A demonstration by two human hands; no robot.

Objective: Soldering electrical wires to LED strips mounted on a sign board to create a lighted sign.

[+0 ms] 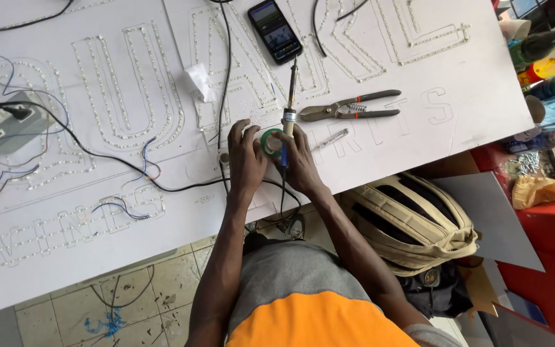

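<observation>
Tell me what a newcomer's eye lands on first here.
At the centre, both hands, left and right, close around a green roll of tape on the big white sign board studded with small lights in letter outlines. The right hand also grips a slim soldering iron pointing away. Metal snips with dark handles lie just right; a black smartphone lies beyond.

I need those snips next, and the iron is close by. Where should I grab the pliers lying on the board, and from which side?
Take the pliers by the two dark handles, which splay out toward the right. Come from the right, above the board, closing round both handles. The metal jaws point left toward the soldering iron that the right hand holds, so that end looks best avoided.
</observation>
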